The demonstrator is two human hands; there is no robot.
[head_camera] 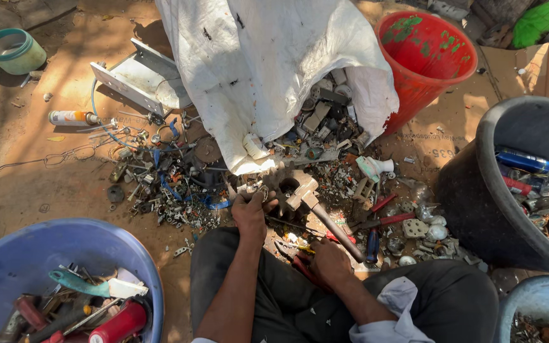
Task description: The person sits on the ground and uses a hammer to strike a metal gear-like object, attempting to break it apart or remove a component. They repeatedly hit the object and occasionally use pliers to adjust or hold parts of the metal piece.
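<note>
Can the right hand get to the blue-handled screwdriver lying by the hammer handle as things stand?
Probably yes. The right hand grips the hammer low on its handle, and the blue-handled screwdriver lies just beside it with nothing on top. The hand would need to let go first.

My left hand [251,213] rests on a toothed metal part [285,184] just before my knees, and my right hand [329,259] holds the hammer [323,216] right of it. Behind them lies the sack [255,70], a bucket [424,60] at its right. Scrap pieces [166,181] lie left, a basin [27,254] near-left, a tub [509,184] right
</note>
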